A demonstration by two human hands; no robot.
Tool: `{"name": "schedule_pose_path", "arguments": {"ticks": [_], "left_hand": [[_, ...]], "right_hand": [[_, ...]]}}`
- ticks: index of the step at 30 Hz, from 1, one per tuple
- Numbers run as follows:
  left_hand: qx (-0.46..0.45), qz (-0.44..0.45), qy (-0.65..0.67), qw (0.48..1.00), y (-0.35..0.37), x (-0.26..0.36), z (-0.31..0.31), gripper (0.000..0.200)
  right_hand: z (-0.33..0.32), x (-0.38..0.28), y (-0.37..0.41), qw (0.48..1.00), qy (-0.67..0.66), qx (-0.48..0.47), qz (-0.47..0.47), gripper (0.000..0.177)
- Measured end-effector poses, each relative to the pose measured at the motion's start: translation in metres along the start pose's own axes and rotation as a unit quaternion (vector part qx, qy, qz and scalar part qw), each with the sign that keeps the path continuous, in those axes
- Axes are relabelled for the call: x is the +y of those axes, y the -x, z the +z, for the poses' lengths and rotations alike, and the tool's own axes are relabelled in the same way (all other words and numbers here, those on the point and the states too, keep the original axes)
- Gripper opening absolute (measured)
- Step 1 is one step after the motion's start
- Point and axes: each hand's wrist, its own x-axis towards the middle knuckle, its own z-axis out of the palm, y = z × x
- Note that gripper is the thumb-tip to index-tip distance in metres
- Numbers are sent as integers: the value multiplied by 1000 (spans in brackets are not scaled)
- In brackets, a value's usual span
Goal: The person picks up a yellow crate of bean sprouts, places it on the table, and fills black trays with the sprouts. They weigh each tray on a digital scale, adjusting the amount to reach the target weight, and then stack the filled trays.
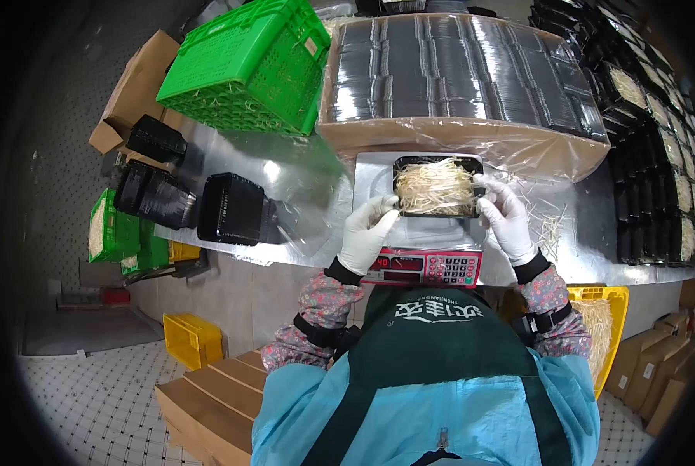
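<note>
A black tray of pale bean sprouts [437, 186] rests on or just over the metal plate of a scale [374, 172] with a red keypad panel. My left hand [369, 231], in a white glove, pinches the tray's near left corner between thumb and fingers. At the tray's right end my gloved right hand [506, 217] holds the edge, thumb and fingers around the near corner. Loose sprouts [549, 231] lie on the metal table to the right of my right hand.
Behind the scale stands a carton of stacked black trays [456, 70]. A green crate [246, 66] is at back left, black tray stacks [235, 208] at left. Filled trays [658, 163] are piled at right. Yellow crates [192, 342] and cartons [215, 396] sit below the table.
</note>
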Motion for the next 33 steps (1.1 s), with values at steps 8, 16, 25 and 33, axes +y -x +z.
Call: {"name": "schedule_pose_path", "arguments": {"ticks": [8, 16, 25, 33], "left_hand": [[104, 214, -336, 911, -111, -32, 10, 26], [2, 177, -284, 942, -133, -82, -10, 33], [-16, -32, 101, 994, -121, -87, -8, 24], [5, -139, 7, 990, -66, -35, -3, 35]], "right_hand": [[-21, 24, -86, 869, 464, 94, -145, 28], [-24, 54, -79, 909, 411, 64, 12, 36], [-21, 106, -91, 995, -29, 85, 46, 14], [-37, 37, -44, 983, 73, 11, 169, 34]]}}
